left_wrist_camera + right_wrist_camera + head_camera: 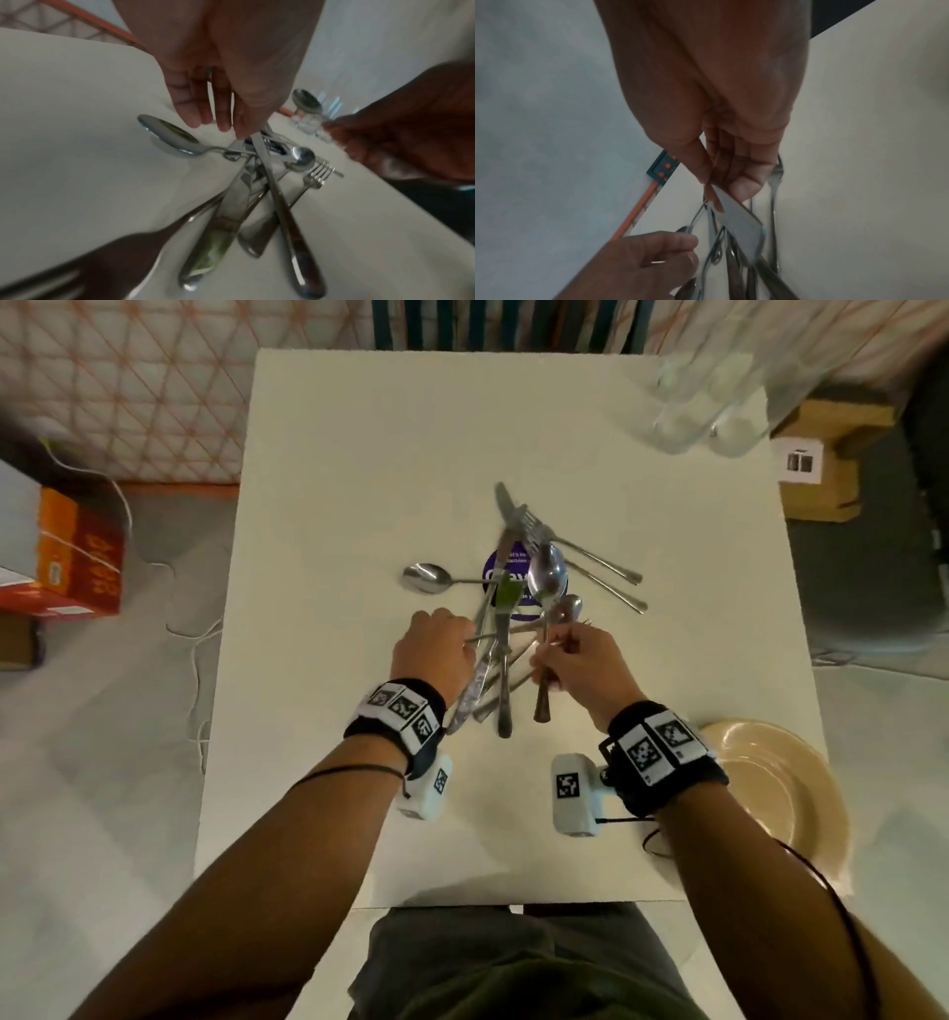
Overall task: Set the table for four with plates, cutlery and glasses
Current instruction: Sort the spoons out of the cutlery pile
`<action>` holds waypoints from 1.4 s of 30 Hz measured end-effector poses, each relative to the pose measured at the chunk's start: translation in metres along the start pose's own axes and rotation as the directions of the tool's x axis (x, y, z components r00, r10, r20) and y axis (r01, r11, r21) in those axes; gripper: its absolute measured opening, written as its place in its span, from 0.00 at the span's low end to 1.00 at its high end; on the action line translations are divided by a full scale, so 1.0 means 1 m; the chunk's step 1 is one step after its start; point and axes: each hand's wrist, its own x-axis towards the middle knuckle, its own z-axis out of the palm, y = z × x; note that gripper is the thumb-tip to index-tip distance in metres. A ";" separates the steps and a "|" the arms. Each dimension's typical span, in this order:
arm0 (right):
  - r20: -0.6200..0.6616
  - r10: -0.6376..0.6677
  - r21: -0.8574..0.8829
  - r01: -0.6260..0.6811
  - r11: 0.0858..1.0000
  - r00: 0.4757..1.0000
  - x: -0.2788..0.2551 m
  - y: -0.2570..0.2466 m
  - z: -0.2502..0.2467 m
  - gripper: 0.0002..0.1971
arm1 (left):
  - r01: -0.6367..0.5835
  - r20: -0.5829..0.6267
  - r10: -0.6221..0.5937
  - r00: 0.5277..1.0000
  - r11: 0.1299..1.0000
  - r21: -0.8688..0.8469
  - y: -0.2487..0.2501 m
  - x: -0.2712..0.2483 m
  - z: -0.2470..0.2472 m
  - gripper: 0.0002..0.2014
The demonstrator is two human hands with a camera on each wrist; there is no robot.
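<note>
Centrally on the white table (359, 454), a tangled cutlery pile (513, 618) is being sorted: the left hand (436, 649) pinches a handle at the pile's near side, while the right hand (580, 665) is closed round several spoon handles. Stacked plates (770, 793) are left at the near right corner and blurred glasses (703, 403) at the far right corner. Next, one set must be freed, though crossed handles are judged likely to snag.

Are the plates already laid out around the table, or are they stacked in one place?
Stacked: the plates sit in one pile at the table's near right corner, none laid at a place.
</note>
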 end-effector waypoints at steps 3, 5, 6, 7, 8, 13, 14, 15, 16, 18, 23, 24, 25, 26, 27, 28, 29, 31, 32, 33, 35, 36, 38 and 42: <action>0.035 0.056 0.126 -0.060 0.990 0.998 -0.011 0.008 -0.017 0.05 | -0.006 0.025 0.000 1.000 0.973 0.232 0.003 0.015 0.004 0.12; 0.055 0.089 0.197 -0.098 0.976 0.994 -0.016 0.014 -0.026 0.07 | 0.016 0.027 -0.026 0.999 0.953 0.303 -0.001 0.020 0.008 0.12; 0.068 0.103 0.229 -0.116 0.967 0.992 -0.018 0.018 -0.031 0.08 | 0.019 0.024 -0.028 0.999 0.946 0.323 -0.003 0.020 0.010 0.12; 0.079 0.113 0.252 -0.129 0.959 0.990 -0.020 0.021 -0.035 0.08 | 0.010 0.021 -0.018 1.000 0.939 0.344 -0.005 0.021 0.011 0.11; 0.088 0.121 0.269 -0.141 0.953 0.989 -0.022 0.023 -0.038 0.08 | -0.007 0.019 0.000 1.000 0.929 0.370 -0.006 0.021 0.011 0.10; 0.113 0.159 0.331 -0.188 0.925 0.981 -0.025 0.034 -0.048 0.08 | -0.061 0.104 0.013 0.995 0.876 0.479 -0.011 0.020 0.002 0.09; 0.115 0.162 0.333 -0.191 0.923 0.980 -0.025 0.035 -0.049 0.08 | -0.047 0.118 -0.012 0.993 0.872 0.488 -0.013 0.019 -0.001 0.09; 0.117 0.163 0.331 -0.193 0.924 0.980 -0.025 0.036 -0.049 0.08 | -0.031 0.129 -0.038 0.991 0.870 0.493 -0.016 0.017 -0.004 0.08; 0.120 0.161 0.330 -0.192 0.924 0.980 -0.024 0.037 -0.050 0.08 | -0.010 0.138 -0.067 0.988 0.870 0.493 -0.020 0.014 -0.008 0.08; 0.120 0.156 0.330 -0.187 0.925 0.980 -0.024 0.037 -0.051 0.08 | 0.048 0.154 -0.136 0.979 0.881 0.470 -0.030 0.007 -0.017 0.08; 0.119 0.146 0.298 -0.176 0.938 0.982 -0.020 0.038 -0.049 0.11 | 0.144 0.148 -0.235 0.961 0.876 0.459 -0.044 -0.013 -0.045 0.07; 0.118 0.145 0.294 -0.174 0.940 0.982 -0.020 0.038 -0.048 0.12 | 0.150 0.137 -0.242 0.960 0.866 0.477 -0.045 -0.016 -0.052 0.06; 0.116 0.145 0.287 -0.173 0.942 0.983 -0.021 0.037 -0.047 0.12 | 0.154 0.126 -0.247 0.961 0.854 0.497 -0.045 -0.020 -0.060 0.06; 0.115 0.145 0.276 -0.172 0.945 0.983 -0.021 0.036 -0.045 0.13 | 0.153 0.113 -0.242 0.964 0.846 0.511 -0.044 -0.024 -0.067 0.06; 0.117 0.143 0.270 -0.170 0.948 0.983 -0.022 0.034 -0.044 0.14 | 0.142 0.100 -0.221 0.970 0.851 0.506 -0.043 -0.027 -0.074 0.06; 0.123 0.140 0.266 -0.168 0.949 0.983 -0.022 0.032 -0.042 0.14 | 0.114 0.091 -0.179 0.980 0.869 0.481 -0.041 -0.030 -0.079 0.06; 0.135 0.134 0.265 -0.166 0.950 0.982 -0.023 0.030 -0.041 0.14 | 0.058 0.083 -0.106 0.991 0.893 0.447 -0.036 -0.033 -0.083 0.06; 0.176 0.130 0.274 -0.176 0.945 0.976 -0.026 0.025 -0.038 0.14 | -0.165 0.051 0.158 0.986 0.901 0.401 -0.018 -0.039 -0.085 0.06; 0.205 0.135 0.283 -0.190 0.940 0.970 -0.027 0.022 -0.037 0.13 | -0.293 0.036 0.305 0.952 0.868 0.401 -0.006 -0.042 -0.083 0.07; 0.237 0.142 0.294 -0.211 0.932 0.961 -0.030 0.019 -0.036 0.11 | -0.415 0.046 0.437 0.898 0.808 0.418 0.007 -0.044 -0.081 0.07; 0.293 0.163 0.293 -0.250 0.923 0.942 -0.035 0.015 -0.033 0.10 | -0.595 0.161 0.607 0.778 0.631 0.497 0.036 -0.043 -0.072 0.07; 0.315 0.174 0.280 -0.267 0.922 0.933 -0.037 0.014 -0.031 0.12 | -0.654 0.203 0.666 0.718 0.545 0.525 0.049 -0.041 -0.067 0.07; 0.362 0.191 0.289 -0.304 0.908 0.912 -0.043 0.012 -0.029 0.17 | -0.731 0.223 0.754 0.618 0.446 0.517 0.069 -0.036 -0.058 0.07; 0.410 0.223 0.433 -0.404 0.805 0.885 -0.054 0.017 -0.035 0.18 | -0.781 0.291 0.801 0.523 0.312 0.541 0.089 -0.023 -0.040 0.06</action>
